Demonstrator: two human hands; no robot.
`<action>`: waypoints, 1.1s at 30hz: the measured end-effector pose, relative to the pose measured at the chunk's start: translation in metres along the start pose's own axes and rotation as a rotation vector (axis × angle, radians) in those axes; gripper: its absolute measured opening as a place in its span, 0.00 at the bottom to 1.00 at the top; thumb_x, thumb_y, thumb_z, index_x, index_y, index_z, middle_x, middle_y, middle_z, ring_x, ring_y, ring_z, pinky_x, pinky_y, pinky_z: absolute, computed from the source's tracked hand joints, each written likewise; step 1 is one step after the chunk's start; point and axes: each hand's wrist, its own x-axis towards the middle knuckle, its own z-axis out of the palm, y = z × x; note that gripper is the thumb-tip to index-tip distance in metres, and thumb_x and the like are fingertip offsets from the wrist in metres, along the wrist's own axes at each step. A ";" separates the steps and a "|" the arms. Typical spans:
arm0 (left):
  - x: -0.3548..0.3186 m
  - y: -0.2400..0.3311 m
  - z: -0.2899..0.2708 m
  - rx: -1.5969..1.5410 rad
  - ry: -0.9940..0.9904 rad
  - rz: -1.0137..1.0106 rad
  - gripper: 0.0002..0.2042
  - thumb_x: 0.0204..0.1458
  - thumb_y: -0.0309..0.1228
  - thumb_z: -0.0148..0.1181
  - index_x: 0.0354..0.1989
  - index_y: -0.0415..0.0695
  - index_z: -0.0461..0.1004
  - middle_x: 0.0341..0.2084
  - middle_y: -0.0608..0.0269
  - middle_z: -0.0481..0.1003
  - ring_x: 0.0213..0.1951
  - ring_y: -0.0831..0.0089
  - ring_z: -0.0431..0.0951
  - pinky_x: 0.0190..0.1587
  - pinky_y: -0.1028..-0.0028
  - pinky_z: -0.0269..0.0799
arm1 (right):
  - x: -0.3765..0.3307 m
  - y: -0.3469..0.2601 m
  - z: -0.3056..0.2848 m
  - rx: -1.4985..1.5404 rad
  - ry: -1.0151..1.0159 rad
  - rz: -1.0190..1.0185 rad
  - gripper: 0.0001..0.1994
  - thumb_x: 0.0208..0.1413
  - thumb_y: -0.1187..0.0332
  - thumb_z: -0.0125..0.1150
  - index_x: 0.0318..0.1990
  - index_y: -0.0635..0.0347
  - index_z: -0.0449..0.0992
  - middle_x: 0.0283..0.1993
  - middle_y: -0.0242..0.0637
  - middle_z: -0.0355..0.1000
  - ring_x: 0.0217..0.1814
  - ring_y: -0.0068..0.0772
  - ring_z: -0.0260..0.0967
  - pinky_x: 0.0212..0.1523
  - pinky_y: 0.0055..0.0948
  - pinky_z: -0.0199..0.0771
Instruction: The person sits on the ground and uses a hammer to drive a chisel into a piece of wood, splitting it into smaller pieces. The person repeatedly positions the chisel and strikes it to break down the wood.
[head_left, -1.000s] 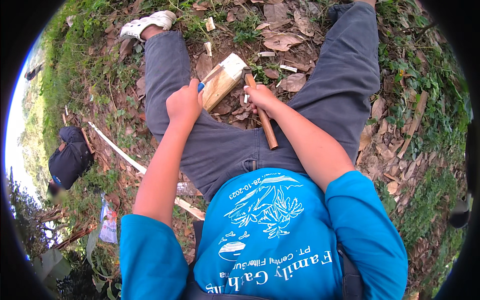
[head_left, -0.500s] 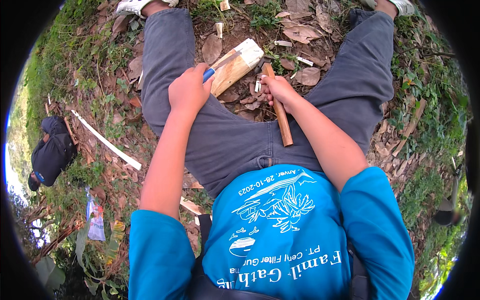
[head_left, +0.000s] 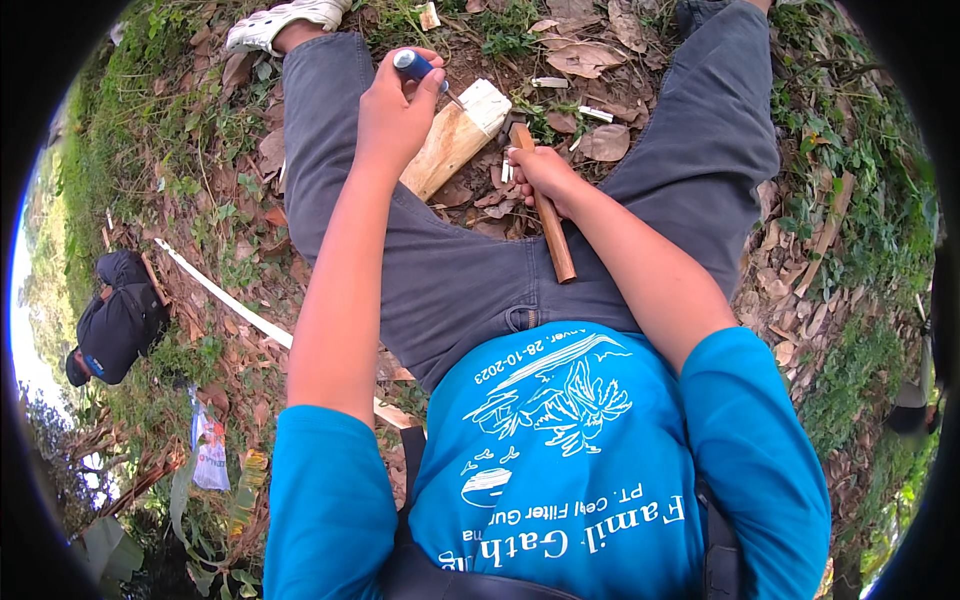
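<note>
Lying apart from the left hand (head_left: 397, 112), a plastic bag (head_left: 208, 452) looks indistinct inside.

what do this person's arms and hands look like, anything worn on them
Both sleeves are short, loose and plain bright blue, leaving the forearms bare. The left hand and right hand wear no gloves, and no watch or bracelet shows.

We're rocking a bright blue short-sleeved tee (head_left: 650, 440), bottom centre of the frame, with white line art (head_left: 575, 405) and lettering (head_left: 580, 530), plus dark grey trousers (head_left: 465, 275), black straps (head_left: 722, 560) and a chunky white clog (head_left: 285, 22), upper left.
</note>
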 end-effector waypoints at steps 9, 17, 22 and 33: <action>0.016 -0.035 -0.005 -1.015 0.317 -0.377 0.08 0.52 0.18 0.51 0.41 0.41 0.66 0.29 0.59 0.72 0.39 0.63 0.78 0.53 0.56 0.74 | 0.002 0.001 -0.004 0.014 0.001 -0.002 0.17 0.67 0.56 0.52 0.40 0.64 0.70 0.27 0.35 0.69 0.21 0.26 0.68 0.21 0.31 0.75; 0.029 0.016 -0.019 -0.912 0.255 -0.050 0.09 0.61 0.33 0.58 0.42 0.45 0.65 0.28 0.61 0.72 0.37 0.65 0.75 0.55 0.58 0.71 | -0.026 -0.028 -0.010 -0.022 -0.066 -0.079 0.28 0.64 0.45 0.56 0.42 0.70 0.71 0.31 0.39 0.75 0.19 0.23 0.67 0.18 0.25 0.72; -0.033 0.052 0.040 0.046 -0.024 0.432 0.25 0.59 0.48 0.64 0.56 0.46 0.66 0.55 0.51 0.67 0.56 0.56 0.69 0.62 0.56 0.62 | -0.061 -0.059 -0.005 0.440 -0.105 -0.275 0.39 0.60 0.32 0.54 0.52 0.68 0.67 0.37 0.39 0.77 0.21 0.16 0.66 0.19 0.17 0.68; -0.012 -0.094 0.025 0.726 -0.345 -0.101 0.49 0.49 0.47 0.73 0.70 0.31 0.50 0.67 0.33 0.57 0.70 0.45 0.58 0.70 0.56 0.58 | -0.039 -0.062 -0.040 0.686 0.250 -0.355 0.12 0.63 0.65 0.60 0.46 0.62 0.68 0.39 0.40 0.78 0.30 0.28 0.76 0.29 0.28 0.78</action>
